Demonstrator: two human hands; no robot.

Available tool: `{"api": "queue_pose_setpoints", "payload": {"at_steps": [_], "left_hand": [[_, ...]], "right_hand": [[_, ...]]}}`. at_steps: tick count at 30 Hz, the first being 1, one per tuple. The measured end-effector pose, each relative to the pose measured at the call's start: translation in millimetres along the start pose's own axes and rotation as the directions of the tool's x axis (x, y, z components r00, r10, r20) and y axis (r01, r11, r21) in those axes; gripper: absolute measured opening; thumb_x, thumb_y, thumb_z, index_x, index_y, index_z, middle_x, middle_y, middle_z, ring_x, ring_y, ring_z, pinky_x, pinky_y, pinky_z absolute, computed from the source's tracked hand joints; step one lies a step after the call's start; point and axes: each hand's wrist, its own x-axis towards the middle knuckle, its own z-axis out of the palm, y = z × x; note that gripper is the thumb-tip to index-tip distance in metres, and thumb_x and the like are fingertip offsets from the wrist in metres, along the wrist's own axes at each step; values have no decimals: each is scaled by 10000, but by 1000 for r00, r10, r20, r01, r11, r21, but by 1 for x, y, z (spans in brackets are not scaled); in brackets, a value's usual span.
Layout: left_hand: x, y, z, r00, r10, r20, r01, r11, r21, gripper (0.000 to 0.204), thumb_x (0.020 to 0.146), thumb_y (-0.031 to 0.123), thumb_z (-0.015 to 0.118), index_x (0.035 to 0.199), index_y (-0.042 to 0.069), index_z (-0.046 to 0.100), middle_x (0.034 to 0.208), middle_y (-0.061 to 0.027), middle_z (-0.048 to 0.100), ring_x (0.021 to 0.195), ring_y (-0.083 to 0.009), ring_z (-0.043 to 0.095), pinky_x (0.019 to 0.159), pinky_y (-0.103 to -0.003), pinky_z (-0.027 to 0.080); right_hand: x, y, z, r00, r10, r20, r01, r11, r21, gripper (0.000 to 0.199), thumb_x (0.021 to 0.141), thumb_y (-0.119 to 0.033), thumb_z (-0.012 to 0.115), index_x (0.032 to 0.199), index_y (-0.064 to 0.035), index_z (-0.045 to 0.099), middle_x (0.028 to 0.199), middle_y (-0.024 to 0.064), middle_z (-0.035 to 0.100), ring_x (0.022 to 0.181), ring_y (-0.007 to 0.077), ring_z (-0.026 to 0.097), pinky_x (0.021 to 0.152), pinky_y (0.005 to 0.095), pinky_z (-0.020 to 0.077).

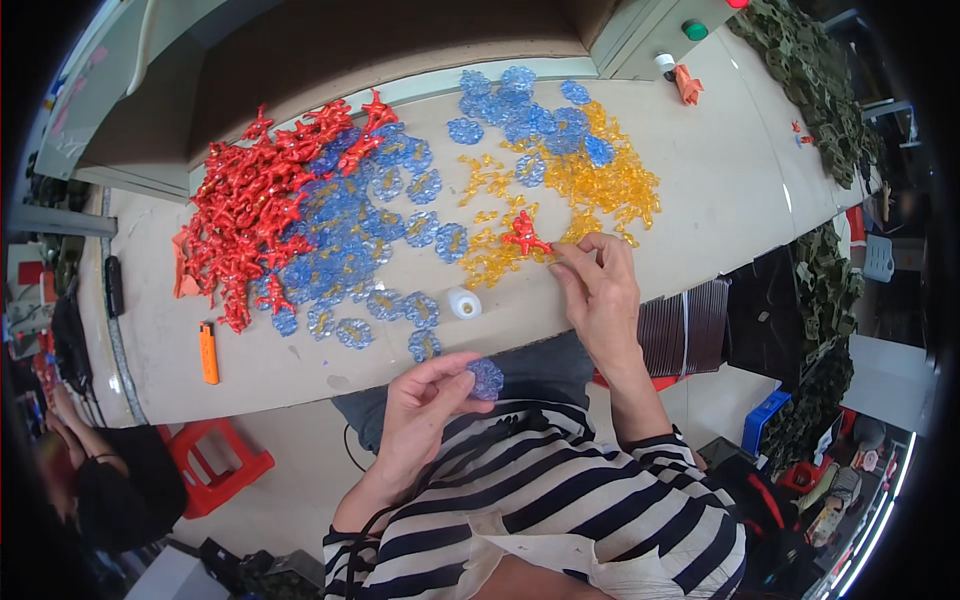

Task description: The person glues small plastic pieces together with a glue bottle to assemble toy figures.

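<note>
My left hand (425,400) holds a blue translucent flower-shaped plastic piece (487,379) between thumb and fingers, just off the table's near edge above my lap. My right hand (598,285) reaches onto the table and pinches at small yellow translucent pieces (500,255) beside a red coral-shaped piece (523,235). On the table lie a big heap of red coral-shaped pieces (250,200), a spread of blue flower pieces (350,230), a second blue cluster (520,110) and a yellow pile (610,185).
A white thread spool (464,303) stands near the table's front edge. An orange lighter (208,352) lies at the left. A red stool (215,460) and another person sit at the lower left. Dark camouflage netting (810,80) drapes the right side.
</note>
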Motion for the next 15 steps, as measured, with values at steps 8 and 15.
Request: {"api": "queue_pose_setpoints", "payload": {"at_steps": [8,15], "left_hand": [[13,-6,10,999,-35,7,35,999,-9,265,902,17,521,1161,-34,545,997,-110,625,841,-162,634,762,-302,566],[20,-8,20,1000,-24,-1,24,1000,-15,262,907,26,517,1158,-43,543,1007,-119,622,857,-169,632,777,-303,563]], "right_hand": [[-6,-3,-13,990,45,135,-85,946,313,154,785,-27,640,938,-13,626,862,110,582,760,212,577,645,316,465],[-27,-10,-17,852,134,505,-521,303,798,170,888,-47,556,1032,32,601,933,116,648,751,128,613,610,223,491]]}}
